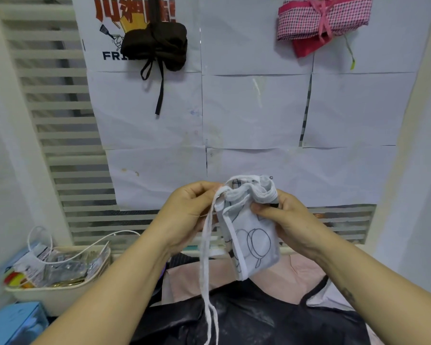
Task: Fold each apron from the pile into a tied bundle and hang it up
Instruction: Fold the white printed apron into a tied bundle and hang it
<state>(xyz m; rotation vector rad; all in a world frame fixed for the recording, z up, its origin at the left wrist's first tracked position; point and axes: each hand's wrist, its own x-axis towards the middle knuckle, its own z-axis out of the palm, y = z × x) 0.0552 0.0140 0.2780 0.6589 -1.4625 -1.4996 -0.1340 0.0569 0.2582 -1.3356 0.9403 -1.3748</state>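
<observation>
A white apron [251, 232] with black line drawings is folded into a small bundle and held in mid-air in front of the wall. My left hand [187, 210] pinches its white straps [208, 270] at the bundle's top left corner; the straps hang down loose. My right hand [286, 217] grips the bundle's right side near its gathered top. Below lies the pile: a black apron [246, 317] on top of a pink one [197, 277]. A tied dark brown bundle [157, 43] and a tied pink checked bundle [321, 21] hang on the wall above.
White paper sheets [254, 110] cover the wall over a slatted panel [55, 100]. At the lower left stands a cream basket [60, 292] full of packets with a white cable, and a blue box [13, 322] sits in front of it.
</observation>
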